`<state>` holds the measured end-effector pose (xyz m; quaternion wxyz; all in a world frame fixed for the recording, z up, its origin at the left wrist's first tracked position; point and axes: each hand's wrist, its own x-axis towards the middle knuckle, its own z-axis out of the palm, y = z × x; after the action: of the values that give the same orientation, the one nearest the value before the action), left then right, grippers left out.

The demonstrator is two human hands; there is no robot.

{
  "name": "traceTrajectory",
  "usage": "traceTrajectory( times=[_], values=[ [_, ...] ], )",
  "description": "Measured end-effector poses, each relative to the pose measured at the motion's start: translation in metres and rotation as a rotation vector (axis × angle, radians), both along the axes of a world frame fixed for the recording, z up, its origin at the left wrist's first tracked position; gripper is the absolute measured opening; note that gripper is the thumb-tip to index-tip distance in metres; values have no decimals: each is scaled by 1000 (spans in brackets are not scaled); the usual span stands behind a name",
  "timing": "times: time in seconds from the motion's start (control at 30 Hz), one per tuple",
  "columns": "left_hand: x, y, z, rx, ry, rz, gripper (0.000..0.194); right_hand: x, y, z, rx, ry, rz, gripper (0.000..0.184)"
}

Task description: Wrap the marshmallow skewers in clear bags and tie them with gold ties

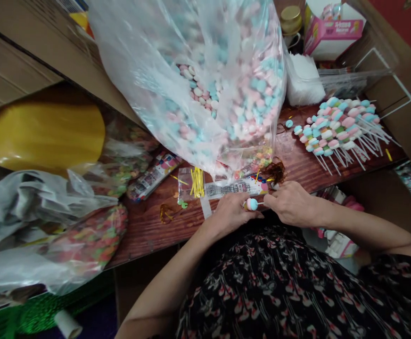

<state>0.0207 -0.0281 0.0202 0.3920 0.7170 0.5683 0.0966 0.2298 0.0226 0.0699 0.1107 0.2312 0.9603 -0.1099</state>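
Left hand: my left hand (231, 213), fingers narrow, curled in just beside the marshmallow; I cannot tell whether they touch it.
Right hand: my right hand (289, 203), fingers narrow, pinching the thin white stick (260, 203).
Item in hand: one round pink-and-blue marshmallow (251, 204) on that stick, held between my hands, above the table edge.
Surface: reddish-brown wood-grain table (149, 230).
In the way: large clear plastic bag of pastel pink and blue marshmallows (223, 94), slumped across the table directly ahead of my hands.
Nearby: printed clear wrapper strip (235, 188), touching distance from my fingers; bundle of yellow twist ties (197, 184); curly brown ribbon (276, 172).
Far right: heap of finished pastel marshmallow skewers (336, 127).
Far left: clear bags of multicoloured candy (88, 245).
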Motion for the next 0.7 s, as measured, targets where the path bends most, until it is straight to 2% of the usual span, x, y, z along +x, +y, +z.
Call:
traceTrajectory(
  times=[0.13, 0.17, 0.27, 0.33, 0.53, 0.7],
  values=[
    [-15, -5, 2, 162, 45, -40, 60, 3, 4, -3, -1, 37, -16, 17],
    [-18, -7, 2, 190, 94, -43, 60, 5, 5, -3, 4, 72, -27, 18],
    [-22, -11, 0, 159, 215, -41, 29, 7, 7, -3, 24, 184, -35, 18],
    [-20, -11, -2, 116, 217, -24, 15, 5, 8, -3, 41, 210, -10, 17],
    [-4, -4, -5, 93, 113, 6, 7, -11, 7, -4, 79, 192, 71, 15],
    [-2, -2, -3, 97, 37, 24, 13, -19, 6, -8, 62, 192, 119, 16]
  ],
)
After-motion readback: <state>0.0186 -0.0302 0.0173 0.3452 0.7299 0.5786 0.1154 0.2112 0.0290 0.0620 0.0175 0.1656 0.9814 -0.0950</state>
